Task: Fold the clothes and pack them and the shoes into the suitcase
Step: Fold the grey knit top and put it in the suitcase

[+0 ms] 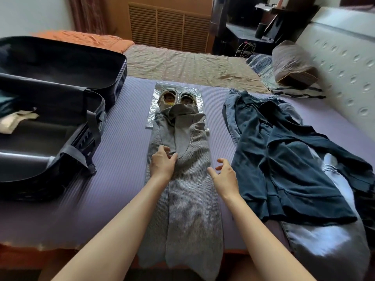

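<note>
One suitcase (60,63) (open), purple mat (121,159), tan sheet (182,63)

Arms outstretched — left hand (162,165) with fingers curled into the grey garment (189,201), right hand (225,177) open, splayed.

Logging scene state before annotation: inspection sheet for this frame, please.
Surface: purple mat on the bed, ribbed, lying flat.
Job's things: open suitcase left; grey garment centre, its top over the shoes, which sit on a silvery bag; dark blue clothes heaped right.
Clutter: pillow far right.
Hands: left hand pinches a fold of the grey garment; right hand open at its edge.
Cables: some by the dark desk, off the mat.
Surroundings: headboard, slatted panel.
</note>
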